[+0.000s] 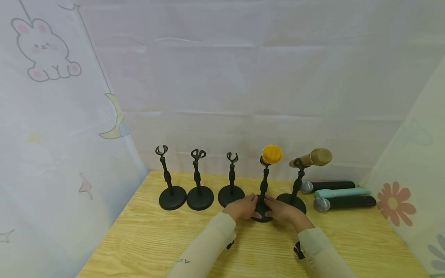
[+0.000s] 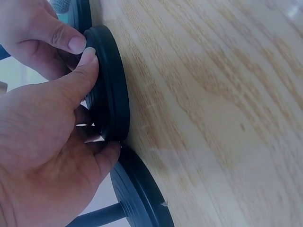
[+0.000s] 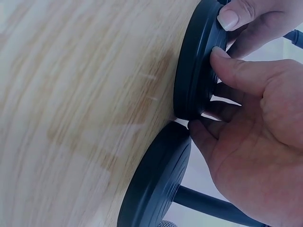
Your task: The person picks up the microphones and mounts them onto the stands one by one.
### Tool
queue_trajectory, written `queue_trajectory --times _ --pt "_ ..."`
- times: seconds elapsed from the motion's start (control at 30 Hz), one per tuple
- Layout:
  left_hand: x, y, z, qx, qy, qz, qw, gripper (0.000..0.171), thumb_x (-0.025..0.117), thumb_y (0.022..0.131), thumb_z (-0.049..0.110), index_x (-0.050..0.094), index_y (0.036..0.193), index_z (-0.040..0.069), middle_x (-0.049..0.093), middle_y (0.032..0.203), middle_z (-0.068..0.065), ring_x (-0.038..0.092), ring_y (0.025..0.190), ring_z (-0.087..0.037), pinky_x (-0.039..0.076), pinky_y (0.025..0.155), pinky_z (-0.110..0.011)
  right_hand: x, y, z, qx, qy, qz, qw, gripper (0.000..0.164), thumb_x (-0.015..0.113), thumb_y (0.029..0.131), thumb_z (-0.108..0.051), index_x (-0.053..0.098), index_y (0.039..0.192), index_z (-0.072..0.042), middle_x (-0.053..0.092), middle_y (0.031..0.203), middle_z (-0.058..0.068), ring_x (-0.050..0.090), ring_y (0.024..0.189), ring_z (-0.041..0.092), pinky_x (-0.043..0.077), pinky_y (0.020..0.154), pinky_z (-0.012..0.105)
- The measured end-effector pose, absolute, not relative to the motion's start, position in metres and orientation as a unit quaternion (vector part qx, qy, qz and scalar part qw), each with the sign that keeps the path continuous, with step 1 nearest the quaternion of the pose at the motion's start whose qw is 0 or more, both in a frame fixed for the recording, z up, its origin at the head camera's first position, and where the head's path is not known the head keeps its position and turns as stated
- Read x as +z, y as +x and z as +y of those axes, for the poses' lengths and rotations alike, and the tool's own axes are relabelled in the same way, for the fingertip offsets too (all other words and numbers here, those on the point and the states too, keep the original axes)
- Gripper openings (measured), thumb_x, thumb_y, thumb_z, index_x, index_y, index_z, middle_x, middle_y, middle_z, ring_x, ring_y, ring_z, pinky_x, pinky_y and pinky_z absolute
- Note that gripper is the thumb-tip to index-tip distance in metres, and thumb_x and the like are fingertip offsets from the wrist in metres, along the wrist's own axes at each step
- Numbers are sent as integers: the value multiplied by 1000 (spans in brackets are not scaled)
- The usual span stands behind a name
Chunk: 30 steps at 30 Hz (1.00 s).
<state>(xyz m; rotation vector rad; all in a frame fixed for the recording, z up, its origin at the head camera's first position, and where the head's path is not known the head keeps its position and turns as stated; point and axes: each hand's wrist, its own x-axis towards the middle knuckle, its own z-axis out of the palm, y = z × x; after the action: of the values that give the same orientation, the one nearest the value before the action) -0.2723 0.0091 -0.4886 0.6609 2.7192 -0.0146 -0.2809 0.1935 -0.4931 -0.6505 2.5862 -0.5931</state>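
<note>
Both hands hold the round black base of a desktop microphone stand (image 1: 264, 186), which stands upright on the table. My left hand (image 1: 244, 207) grips the base's left side, and my right hand (image 1: 284, 211) its right side. In the left wrist view both thumbs lie on top of the base (image 2: 111, 90), their tips close together, with fingers round its edge. A yellow microphone (image 1: 272, 154) sits in this stand's clip, its head toward me. Just to the right, another stand (image 1: 297, 185) carries a gold microphone (image 1: 320, 157), tilted with its head to the right.
Left of the hands, three black stands (image 1: 172, 197) with bare clips form a row. On the right lie a black microphone (image 1: 333, 186), a mint-green one (image 1: 344, 192) and another black one (image 1: 349, 202). Printed cloth hangs behind and beside the wooden table (image 1: 156, 239).
</note>
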Motion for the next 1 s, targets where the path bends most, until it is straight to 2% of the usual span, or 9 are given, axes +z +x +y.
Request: queue_trajectory --times 0.43,0.63,0.8,1.0 --pt "-495 -270 6 14 236 958 164 80 45 100 58 24 162 13 19 169 -4 22 154 -15 32 119 -28 -499 -274 194 -239 -222 927 185 58 59 103 -13 37 152 9 22 161 32 28 145 50 28 115 63" --pt "-502 -270 6 21 237 960 146 79 45 100 57 25 162 11 20 168 -5 22 154 -16 32 119 -28 -502 -271 196 -235 -227 933 151 56 62 102 -13 41 149 10 30 159 30 33 143 50 31 113 63" --pt "-508 -269 -1 62 238 961 130 77 44 100 60 29 161 15 22 168 -2 25 153 -15 34 118 -31 -505 -267 198 -220 -240 940 105 51 64 100 -12 49 144 11 39 154 30 40 139 50 35 111 63" --pt "-509 -267 -21 84 242 961 109 69 46 102 57 35 159 19 28 166 -1 30 151 -17 37 117 -36 -501 -257 203 -211 -236 946 64 44 66 98 -13 58 139 4 48 148 28 47 134 48 40 107 62"
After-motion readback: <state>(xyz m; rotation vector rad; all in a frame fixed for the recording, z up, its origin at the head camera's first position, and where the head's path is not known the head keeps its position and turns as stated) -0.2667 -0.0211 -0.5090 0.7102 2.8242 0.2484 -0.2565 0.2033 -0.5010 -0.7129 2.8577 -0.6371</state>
